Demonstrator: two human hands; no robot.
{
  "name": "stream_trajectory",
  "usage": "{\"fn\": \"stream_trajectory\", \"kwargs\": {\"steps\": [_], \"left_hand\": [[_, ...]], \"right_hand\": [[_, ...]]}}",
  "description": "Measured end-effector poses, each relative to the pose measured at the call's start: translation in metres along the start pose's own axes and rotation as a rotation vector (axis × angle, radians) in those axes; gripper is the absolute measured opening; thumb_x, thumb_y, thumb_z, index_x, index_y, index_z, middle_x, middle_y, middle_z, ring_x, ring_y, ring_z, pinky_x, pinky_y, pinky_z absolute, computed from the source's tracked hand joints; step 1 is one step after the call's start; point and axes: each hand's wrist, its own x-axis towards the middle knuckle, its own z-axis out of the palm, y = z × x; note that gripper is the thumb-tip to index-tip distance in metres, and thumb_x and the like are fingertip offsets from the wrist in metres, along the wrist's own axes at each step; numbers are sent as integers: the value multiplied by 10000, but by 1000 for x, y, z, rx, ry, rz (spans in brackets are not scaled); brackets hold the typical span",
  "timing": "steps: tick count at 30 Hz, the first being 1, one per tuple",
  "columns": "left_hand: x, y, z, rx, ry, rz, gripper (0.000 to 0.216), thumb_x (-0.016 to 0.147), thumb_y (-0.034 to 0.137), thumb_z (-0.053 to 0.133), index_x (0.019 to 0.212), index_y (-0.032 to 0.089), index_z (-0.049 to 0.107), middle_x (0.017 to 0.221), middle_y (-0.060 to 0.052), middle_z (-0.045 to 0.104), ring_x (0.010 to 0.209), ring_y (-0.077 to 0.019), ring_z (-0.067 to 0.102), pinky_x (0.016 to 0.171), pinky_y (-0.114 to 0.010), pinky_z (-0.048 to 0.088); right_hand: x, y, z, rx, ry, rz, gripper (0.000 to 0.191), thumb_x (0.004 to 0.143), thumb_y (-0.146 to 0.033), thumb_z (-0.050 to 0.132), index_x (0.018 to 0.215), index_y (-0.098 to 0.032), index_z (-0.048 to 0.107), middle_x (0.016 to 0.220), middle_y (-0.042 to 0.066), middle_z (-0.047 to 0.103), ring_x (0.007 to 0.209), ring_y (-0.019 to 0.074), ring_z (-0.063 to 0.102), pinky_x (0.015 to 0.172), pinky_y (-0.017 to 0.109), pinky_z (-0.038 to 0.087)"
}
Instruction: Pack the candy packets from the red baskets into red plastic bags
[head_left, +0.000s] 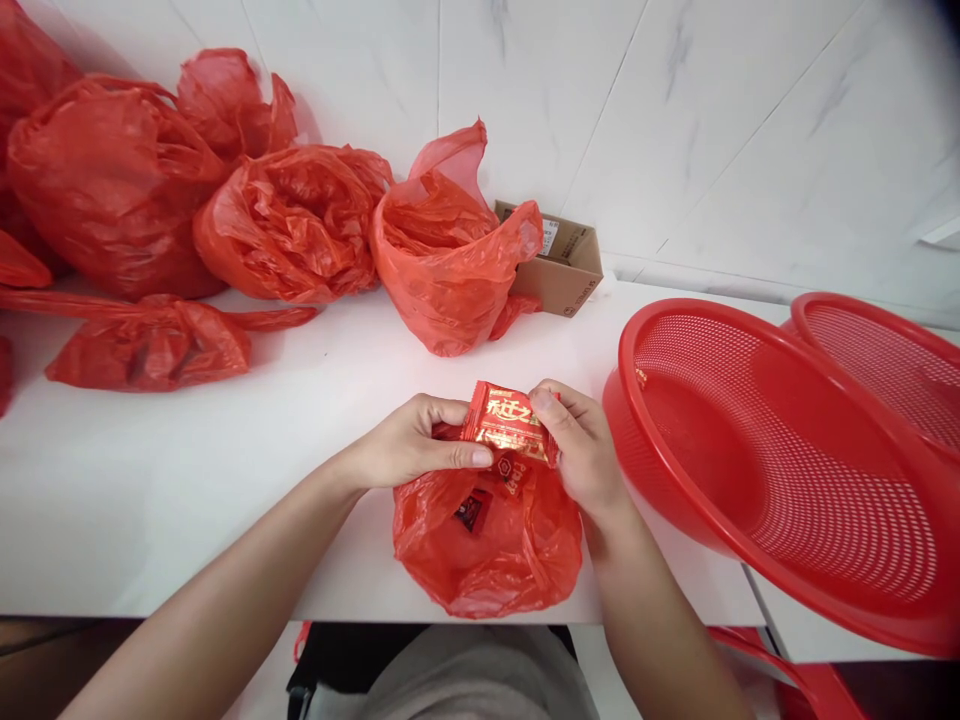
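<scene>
Now my left fingers (472, 457) and right fingers (553, 412) pinch the red packet (505, 424) over the nearest bag's (487, 575) far side — light, I'd say, soft, likely slippery — so its crimped ends should hold best.

The table (187, 510) and wall (540, 90) are brightly lit, the nearest bag (491, 575) is made shiny, and the top right corner is darkened.
</scene>
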Motion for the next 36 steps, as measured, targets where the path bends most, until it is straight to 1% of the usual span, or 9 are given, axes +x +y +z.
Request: {"fn": "stream_trajectory", "kwargs": {"steps": [8, 21, 23, 26, 29, 31, 32, 34, 36], "left_hand": [[0, 0, 0, -1, 6, -16, 274, 747, 245, 766, 1010, 170, 756, 919, -51, 774, 849, -213, 721, 786, -307, 566], [1, -2, -2, -17, -21, 10, 266, 779, 188, 743, 1045, 188, 753, 949, -38, 772, 847, -165, 713, 790, -242, 551], [0, -1, -5, -1, 10, 5, 298, 765, 205, 760, 1061, 184, 743, 985, -50, 765, 867, -179, 710, 802, -259, 552], [-4, 3, -15, 22, 149, 81, 346, 737, 212, 791, 1077, 190, 730, 1019, -53, 754, 864, -172, 702, 805, -253, 547], [-7, 7, -24, 51, 241, 179, 337, 766, 214, 772, 1099, 223, 720, 987, -24, 747, 840, -136, 690, 795, -213, 536], [-9, 9, -26, 90, 254, 193, 324, 791, 204, 751, 1111, 241, 717, 1000, -13, 737, 859, -125, 683, 806, -196, 529], [-9, 10, -26, 105, 254, 188, 321, 800, 203, 742, 1118, 243, 714, 1013, -13, 733, 868, -125, 681, 812, -196, 529], [-11, 10, -25, 112, 239, 176, 332, 815, 210, 727, 1144, 247, 700, 1024, -17, 728, 874, -131, 681, 815, -206, 535], [-11, 10, -24, 108, 230, 167, 348, 823, 220, 720, 1168, 253, 688, 1018, -14, 726, 878, -132, 679, 822, -209, 537]], "right_hand": [[-1, 1, 1, -4, 5, 19, 444, 883, -490, 588, 613, -197, 393, 579, -51, 328, 518, 86, 272, 478, 232, 246], [0, 3, 0, 21, -6, -14, 385, 905, -430, 588, 637, -193, 447, 597, -49, 365, 530, 88, 310, 502, 229, 282], [0, 3, -3, 26, 10, -23, 371, 902, -452, 584, 657, -197, 472, 602, -47, 385, 529, 91, 334, 506, 230, 301], [-2, -1, -10, 19, -27, -43, 272, 901, -468, 579, 785, -222, 576, 669, -35, 498, 573, 104, 448, 554, 236, 382], [-1, -7, -17, -133, -234, -13, 190, 906, -432, 580, 927, -250, 633, 830, -13, 626, 709, 130, 578, 662, 258, 470], [2, -9, -18, -333, -400, 15, 169, 904, -391, 588, 965, -249, 657, 916, -1, 673, 815, 150, 629, 761, 286, 503], [3, -8, -18, -442, -440, 18, 170, 903, -369, 591, 999, -250, 665, 966, 6, 690, 878, 163, 645, 822, 306, 507], [4, -7, -16, -612, -390, -6, 213, 913, -330, 571, 1093, -257, 660, 1086, 19, 699, 1013, 185, 647, 932, 347, 492], [0, -12, -13, -678, -250, -44, 252, 938, -313, 526, 1160, -267, 634, 1163, 24, 689, 1079, 189, 640, 963, 359, 496]]}}
